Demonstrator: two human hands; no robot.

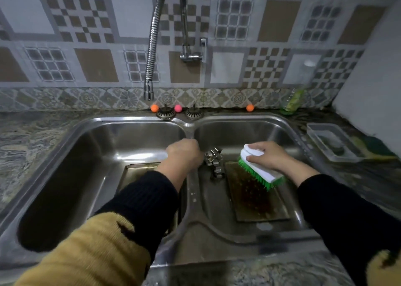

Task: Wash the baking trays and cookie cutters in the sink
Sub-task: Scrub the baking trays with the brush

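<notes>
Right hand (268,155) grips white green-bristled scrub brush (261,169) over stiff, greasy, likely slippery metal baking tray (256,195); left hand (184,153) grip unclear.

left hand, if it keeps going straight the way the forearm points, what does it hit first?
Likely the rear wall of the sink near the divider. The left hand points up-frame over the divider; nothing shows between it and that wall. Depth is unclear, so it could meet the divider top first.
</notes>
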